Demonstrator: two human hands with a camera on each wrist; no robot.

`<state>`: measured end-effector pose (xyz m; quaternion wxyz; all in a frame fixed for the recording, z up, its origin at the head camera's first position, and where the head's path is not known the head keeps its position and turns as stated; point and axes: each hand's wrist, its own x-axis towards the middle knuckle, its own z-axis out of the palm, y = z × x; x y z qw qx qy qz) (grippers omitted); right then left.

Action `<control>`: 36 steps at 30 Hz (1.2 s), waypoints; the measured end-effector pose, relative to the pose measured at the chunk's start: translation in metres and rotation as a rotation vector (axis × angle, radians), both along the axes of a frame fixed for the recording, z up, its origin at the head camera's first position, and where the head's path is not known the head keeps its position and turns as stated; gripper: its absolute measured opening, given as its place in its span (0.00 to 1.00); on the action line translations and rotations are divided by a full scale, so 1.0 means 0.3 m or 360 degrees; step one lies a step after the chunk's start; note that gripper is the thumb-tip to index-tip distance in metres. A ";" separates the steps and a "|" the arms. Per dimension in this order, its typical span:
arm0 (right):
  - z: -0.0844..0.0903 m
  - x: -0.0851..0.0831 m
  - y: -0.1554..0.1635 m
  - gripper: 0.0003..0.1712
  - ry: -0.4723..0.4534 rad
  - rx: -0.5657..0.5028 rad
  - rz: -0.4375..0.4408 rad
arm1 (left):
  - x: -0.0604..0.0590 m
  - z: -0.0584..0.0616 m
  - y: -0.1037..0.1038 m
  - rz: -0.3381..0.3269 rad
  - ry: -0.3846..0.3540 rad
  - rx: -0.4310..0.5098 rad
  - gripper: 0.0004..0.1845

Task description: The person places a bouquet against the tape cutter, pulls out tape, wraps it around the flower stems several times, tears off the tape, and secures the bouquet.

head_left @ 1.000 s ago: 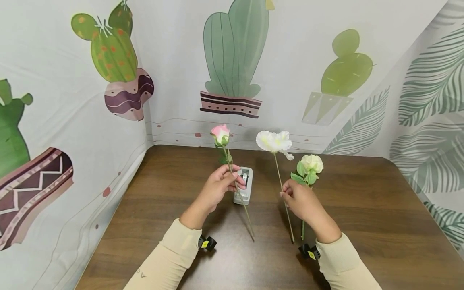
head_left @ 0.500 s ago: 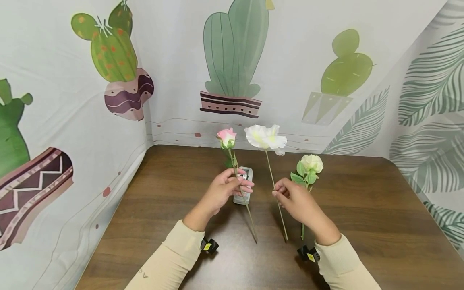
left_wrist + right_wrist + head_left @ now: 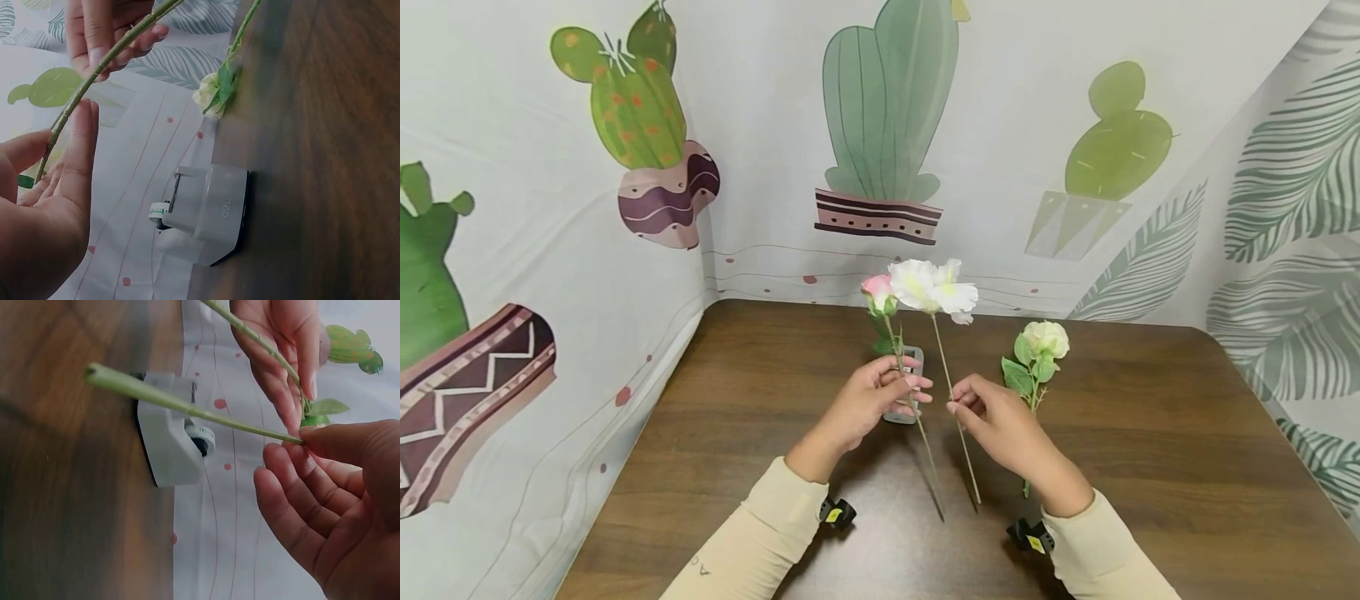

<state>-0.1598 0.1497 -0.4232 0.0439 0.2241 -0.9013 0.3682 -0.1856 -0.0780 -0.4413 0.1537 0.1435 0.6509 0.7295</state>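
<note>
Nearest the camera, two cream sleeves (image 3: 752,542) reached over the dark wood-grain table (image 3: 1150,467). The left hand (image 3: 865,404) pinched the thin stem of a pink rose (image 3: 877,292) between thumb and fingertips, the other fingers loosely curled. The right hand (image 3: 1000,421) pinched the stem of a white flower (image 3: 932,287) likewise, the lower fingers spread and relaxed. Both stems were held upright and leaning toward each other, the blooms touching or nearly so, apparently to bring the two together as a bunch. The stems looked stiff, smooth and green; the petals looked like fabric, the white ones ruffled. Behind the left hand stood a small grey plastic tape dispenser (image 3: 904,392), boxy with rounded corners. To the right a cream rose (image 3: 1045,337) with green leaves lay flat on the table. Beyond hung a cloth backdrop (image 3: 887,125) printed with cacti.
</note>
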 end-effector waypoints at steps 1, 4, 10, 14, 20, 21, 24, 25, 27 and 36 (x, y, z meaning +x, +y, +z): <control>-0.001 0.002 -0.004 0.04 -0.0001 -0.0003 0.0008 | 0.002 -0.001 0.002 -0.0006 -0.0006 -0.0006 0.19; -0.003 0.009 -0.014 0.05 -0.0007 -0.0021 0.0031 | 0.007 -0.004 0.010 -0.0019 -0.0029 -0.0013 0.19; -0.005 0.021 -0.029 0.05 -0.0037 -0.0088 0.0090 | 0.013 -0.012 0.024 -0.0019 -0.0049 -0.0006 0.19; -0.008 0.024 -0.037 0.05 -0.0065 -0.0110 0.0128 | 0.013 -0.018 0.029 -0.0003 -0.0049 0.0012 0.18; -0.009 0.030 -0.047 0.05 -0.0100 -0.0127 0.0188 | 0.010 -0.026 0.032 0.0015 -0.0032 0.0041 0.17; -0.009 0.030 -0.048 0.05 -0.0098 -0.0127 0.0198 | 0.010 -0.026 0.032 0.0018 -0.0028 0.0040 0.17; -0.011 0.032 -0.050 0.04 -0.0099 -0.0132 0.0237 | 0.010 -0.025 0.032 0.0016 -0.0016 0.0039 0.18; -0.012 0.032 -0.050 0.04 -0.0099 -0.0133 0.0249 | 0.011 -0.025 0.032 0.0011 -0.0011 0.0039 0.18; -0.015 0.032 -0.051 0.05 -0.0105 -0.0145 0.0276 | 0.012 -0.024 0.030 -0.0003 -0.0004 0.0041 0.19; -0.022 0.035 -0.053 0.04 -0.0138 -0.0130 0.0300 | 0.014 -0.026 0.029 -0.0029 -0.0053 0.0072 0.23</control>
